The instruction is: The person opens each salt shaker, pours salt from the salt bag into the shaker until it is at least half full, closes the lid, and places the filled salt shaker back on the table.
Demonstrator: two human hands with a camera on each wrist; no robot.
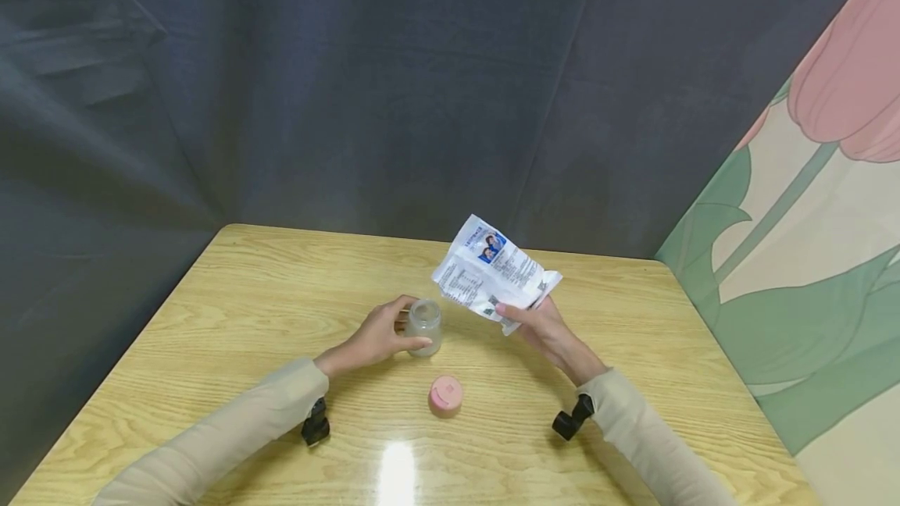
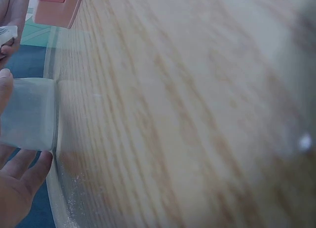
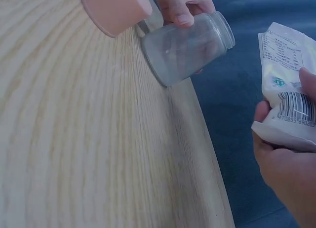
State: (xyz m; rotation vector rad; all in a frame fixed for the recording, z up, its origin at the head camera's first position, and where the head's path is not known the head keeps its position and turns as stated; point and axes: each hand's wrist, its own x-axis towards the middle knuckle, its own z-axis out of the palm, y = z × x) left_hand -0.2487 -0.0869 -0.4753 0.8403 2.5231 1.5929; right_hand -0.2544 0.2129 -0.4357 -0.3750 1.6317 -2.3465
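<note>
My left hand [image 1: 376, 338] holds a clear, slightly cloudy glass jar [image 1: 425, 331] around its side, thumb in front and fingers behind. The jar stands upright on the table with its mouth uncovered; its wall [image 2: 29, 114] also shows in the left wrist view. To the right, my right hand [image 1: 537, 326] grips a white printed packet [image 1: 495, 268] by its lower end, thumb on top. The packet is held tilted above the table, its upper end leaning left. In the right wrist view a barcode shows on the packet [image 3: 284, 72] beside the thumb.
A pink round lid [image 1: 446, 395] lies on the wooden table [image 1: 295, 279], in front of the jar. Small white specks dot the table near the left hand. Behind the table hangs a dark curtain [image 1: 394, 100]; a flower-patterned panel [image 1: 808, 318] stands at the right.
</note>
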